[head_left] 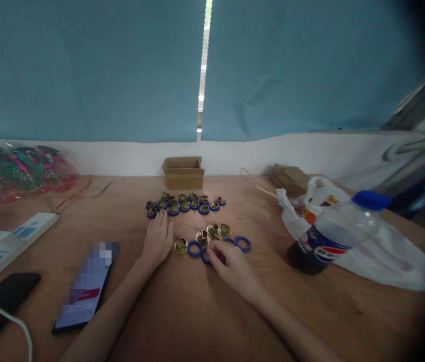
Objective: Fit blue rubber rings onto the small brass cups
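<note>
My left hand [158, 240] reaches to the near edge of a cluster of gold metal pieces seated in blue rings [184, 206]. Its fingers are stretched forward, and the tips touch or overlap the front pieces; whether anything lies under them is hidden. My right hand [233, 265] is closed, thumb and fingers pinching a blue ring [205, 257] at the table surface. Around it lie loose blue rings, one to the left [194, 249] and another to the right [243, 244]. Several gold pieces without visible rings [202, 237] sit just beyond, and a single gold piece [181, 245] lies between my hands.
A small cardboard box [184, 177] stands at the back. On the right are a Pepsi bottle [327, 244], a white plastic bag [386, 266] and brown cardboard [289, 179]. To the left lie a phone [87, 291], a power strip [12, 244] and plastic-wrapped items [19, 171].
</note>
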Demonstrator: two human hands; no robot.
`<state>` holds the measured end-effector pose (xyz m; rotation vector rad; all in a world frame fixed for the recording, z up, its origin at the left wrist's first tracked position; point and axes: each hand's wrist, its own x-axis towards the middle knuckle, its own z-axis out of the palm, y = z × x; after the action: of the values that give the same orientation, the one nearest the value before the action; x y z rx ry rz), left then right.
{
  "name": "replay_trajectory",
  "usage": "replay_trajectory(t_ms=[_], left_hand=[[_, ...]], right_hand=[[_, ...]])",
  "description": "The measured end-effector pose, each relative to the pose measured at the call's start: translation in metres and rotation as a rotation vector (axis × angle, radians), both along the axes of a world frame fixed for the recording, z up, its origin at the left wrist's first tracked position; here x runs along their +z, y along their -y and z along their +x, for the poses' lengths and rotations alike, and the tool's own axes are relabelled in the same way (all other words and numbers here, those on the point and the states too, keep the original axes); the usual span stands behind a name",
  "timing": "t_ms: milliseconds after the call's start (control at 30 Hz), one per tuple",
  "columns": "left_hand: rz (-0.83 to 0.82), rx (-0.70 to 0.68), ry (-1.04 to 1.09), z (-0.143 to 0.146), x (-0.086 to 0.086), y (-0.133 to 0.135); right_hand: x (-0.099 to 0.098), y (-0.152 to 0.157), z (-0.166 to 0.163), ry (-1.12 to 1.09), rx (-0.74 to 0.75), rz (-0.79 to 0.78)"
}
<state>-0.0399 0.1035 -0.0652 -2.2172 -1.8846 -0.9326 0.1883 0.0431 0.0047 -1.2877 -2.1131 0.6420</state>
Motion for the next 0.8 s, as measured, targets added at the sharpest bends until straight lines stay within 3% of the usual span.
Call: replay_trajectory(t_ms=[600,800], left_hand=[[0.102,0.026,0.141,0.009,0.020,0.018],[0.198,0.037,0.238,0.011,0.041,0.030]], right_hand=[[0.001,0.001,0.000,-0.001,-0.002,0.031],[0.000,0.000,0.001,-0.063,-0.007,0.031]])
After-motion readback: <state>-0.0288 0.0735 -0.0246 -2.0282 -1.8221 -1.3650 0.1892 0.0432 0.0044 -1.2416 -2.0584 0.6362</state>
